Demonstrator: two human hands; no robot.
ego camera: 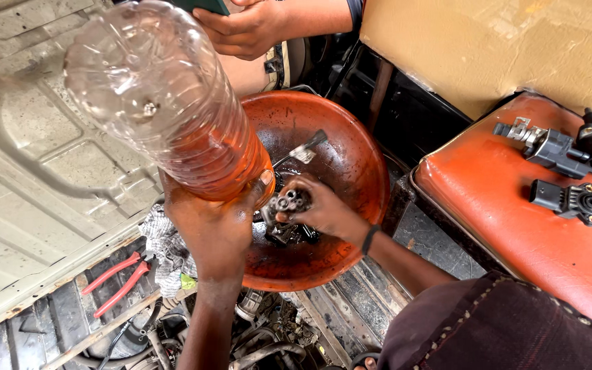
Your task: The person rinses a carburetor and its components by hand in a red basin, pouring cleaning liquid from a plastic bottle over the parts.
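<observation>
My left hand (214, 226) has its grip wrapped tight around the neck end of a big clear plastic bottle (162, 103); the bottle is tipped mouth-down over the orange bowl (358, 171), and the orange liquid inside has pooled at the low end, right by my fingers; the fat end of the bottle points up toward eleven o'clock. My right hand (320, 209) sits inside the bowl, at three o'clock from the bottle's mouth; its grip is closed on a small dark metal part (289, 202), held just under the mouth of the bottle. More dark greasy metal bits (286, 233) lie in the bottom of the bowl below my fingers; a thin metal tool (303, 152) leans in the bowl at twelve o'clock from my right hand, maybe a small brush, but it is hard to tell.

Red-handled pliers (119, 277) lie at nine o'clock from the bowl, next to a crumpled rag (166, 247). Black plastic car parts (570, 171) rest on an orange seat cushion (515, 226) at three o'clock. Another person's hand (248, 31) is at twelve o'clock, above the bowl.
</observation>
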